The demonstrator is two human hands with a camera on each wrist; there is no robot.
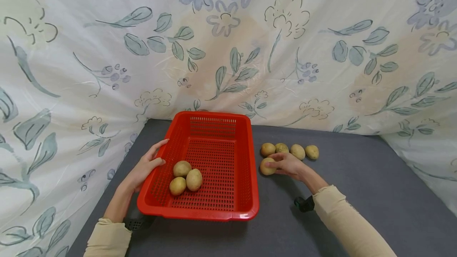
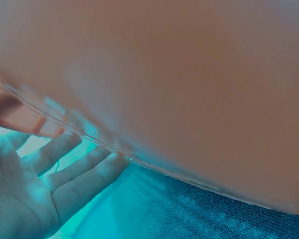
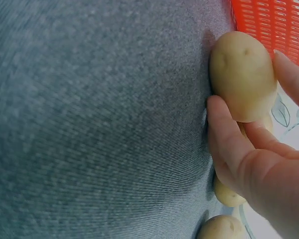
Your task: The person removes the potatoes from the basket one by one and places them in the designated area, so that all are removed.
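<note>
A red plastic basket (image 1: pixel 246 158) sits on the grey table and holds three potatoes (image 1: pixel 185 177) near its front left. My left hand (image 1: pixel 146 165) rests against the basket's left rim with its thumb over the edge; in the left wrist view its fingers (image 2: pixel 65 169) lie straight under the basket wall (image 2: pixel 189 89). My right hand (image 1: pixel 285 164) pinches a potato (image 1: pixel 267 166) on the table just right of the basket; the right wrist view shows this held potato (image 3: pixel 241 74) between thumb and fingers. Several more potatoes (image 1: pixel 298 151) lie in a row behind that hand.
A floral sheet (image 1: pixel 228 43) hangs behind and at both sides of the grey table (image 1: pixel 357 177). In the right wrist view the basket's mesh wall (image 3: pixel 274 25) stands close beside the held potato.
</note>
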